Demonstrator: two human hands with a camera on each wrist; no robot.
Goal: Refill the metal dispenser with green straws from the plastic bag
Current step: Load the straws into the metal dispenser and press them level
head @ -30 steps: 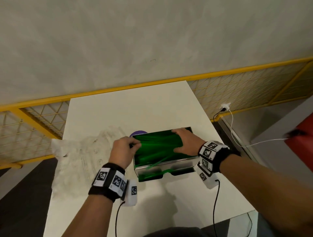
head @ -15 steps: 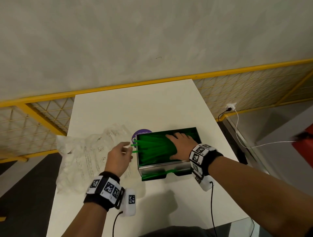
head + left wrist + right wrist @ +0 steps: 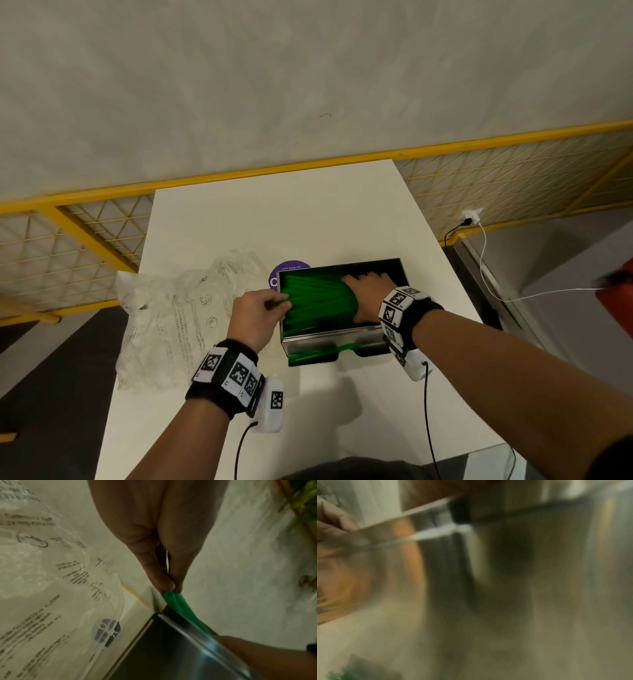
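Green straws [image 3: 318, 301] fill the open metal dispenser [image 3: 335, 337], lying lengthwise between the two hands on the white table [image 3: 274, 222]. The right hand [image 3: 368, 296] lies flat on the pile, fingers extended, palm pressing the straws' right ends. The left hand [image 3: 257, 313], at the dispenser's left wall, pinches the ends of two straws [image 3: 178, 604] between thumb and fingertips. Beyond the left hand lies the crumpled clear plastic bag [image 3: 178, 315]; a purple sticker [image 3: 289, 272] shows behind the dispenser's left corner.
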